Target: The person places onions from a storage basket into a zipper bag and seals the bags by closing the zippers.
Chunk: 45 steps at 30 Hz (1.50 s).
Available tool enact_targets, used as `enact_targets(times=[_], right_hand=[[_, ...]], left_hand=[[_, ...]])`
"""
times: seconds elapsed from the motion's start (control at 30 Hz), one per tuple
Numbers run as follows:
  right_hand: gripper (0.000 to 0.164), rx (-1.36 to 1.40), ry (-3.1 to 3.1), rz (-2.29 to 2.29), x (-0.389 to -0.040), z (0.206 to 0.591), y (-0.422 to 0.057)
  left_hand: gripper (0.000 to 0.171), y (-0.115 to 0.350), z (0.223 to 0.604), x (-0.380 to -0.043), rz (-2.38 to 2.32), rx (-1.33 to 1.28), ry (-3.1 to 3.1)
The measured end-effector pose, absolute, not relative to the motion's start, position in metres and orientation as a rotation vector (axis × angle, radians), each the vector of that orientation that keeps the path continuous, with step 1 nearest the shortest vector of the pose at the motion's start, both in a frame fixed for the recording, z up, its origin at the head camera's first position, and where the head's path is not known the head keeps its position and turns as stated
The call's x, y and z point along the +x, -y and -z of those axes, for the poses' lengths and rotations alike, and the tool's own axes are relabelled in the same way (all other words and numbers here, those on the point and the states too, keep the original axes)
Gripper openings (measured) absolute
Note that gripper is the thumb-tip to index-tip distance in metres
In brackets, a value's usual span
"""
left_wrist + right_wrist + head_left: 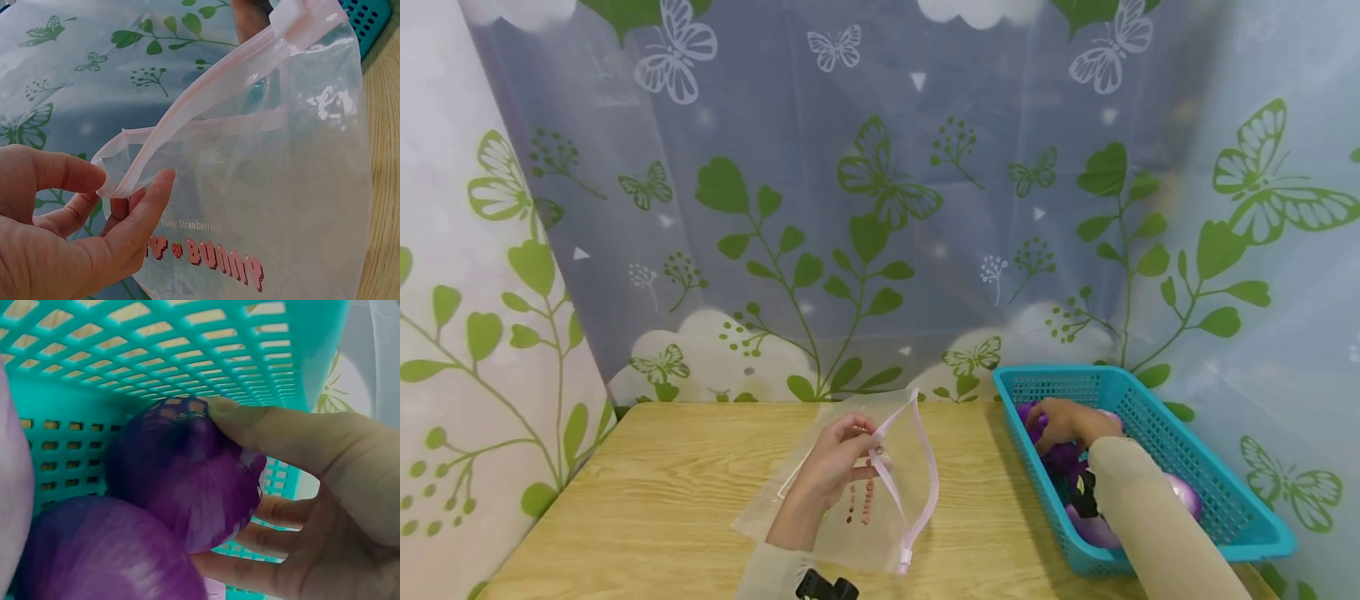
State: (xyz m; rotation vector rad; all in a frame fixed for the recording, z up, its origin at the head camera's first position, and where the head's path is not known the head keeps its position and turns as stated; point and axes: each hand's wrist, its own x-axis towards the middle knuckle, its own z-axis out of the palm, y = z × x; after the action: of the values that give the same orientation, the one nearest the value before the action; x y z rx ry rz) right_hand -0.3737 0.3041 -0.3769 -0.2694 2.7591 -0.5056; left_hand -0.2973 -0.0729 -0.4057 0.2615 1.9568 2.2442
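Note:
My left hand [827, 462] pinches the pink zip edge of a clear plastic zip bag [300, 187], which carries red "BUNNY" lettering. The bag's mouth gapes toward the right, its pink slider [905, 560] at the near end of the zip. Inside the turquoise basket [250, 328], my right hand [1067, 423] grips a purple onion [187, 469]; the thumb lies on its top and the fingers curl round its side. A second purple onion [106, 550] lies against the gripped one, and a paler onion [9, 475] shows at the left of the right wrist view.
The basket stands at the right of the wooden table [662, 483], with more onions [1183, 493] in it. Its perforated walls rise around my right hand. A butterfly-and-leaf patterned curtain [775, 108] hangs right behind the table and along both sides.

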Motion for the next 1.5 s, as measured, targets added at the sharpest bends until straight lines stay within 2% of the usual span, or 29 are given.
enact_targets(times=[0.27,0.47,0.67,1.07,1.5], right_hand=[[0.044,-0.313,-2.768,0.499,-0.372,0.366,-0.303],[0.051,-0.235,-2.728,0.624,-0.365,0.347,-0.305],[0.052,-0.225,-2.734,0.728,-0.354,0.326,-0.304],[0.042,-0.514,-2.984,0.691,-0.336,0.296,-0.287],[0.045,-0.68,-2.968,0.667,-0.318,0.289,-0.238]], left_hand=[[0.004,0.071,0.405,-0.296,-2.231,0.264,-1.983],[0.006,0.069,0.405,-0.295,-2.229,0.266,-1.987],[0.006,0.069,0.405,-0.296,-2.234,0.265,-1.992],[0.006,0.068,0.406,-0.295,-2.238,0.253,-2.031],[0.015,0.059,0.406,-0.29,-2.198,0.285,-2.206]])
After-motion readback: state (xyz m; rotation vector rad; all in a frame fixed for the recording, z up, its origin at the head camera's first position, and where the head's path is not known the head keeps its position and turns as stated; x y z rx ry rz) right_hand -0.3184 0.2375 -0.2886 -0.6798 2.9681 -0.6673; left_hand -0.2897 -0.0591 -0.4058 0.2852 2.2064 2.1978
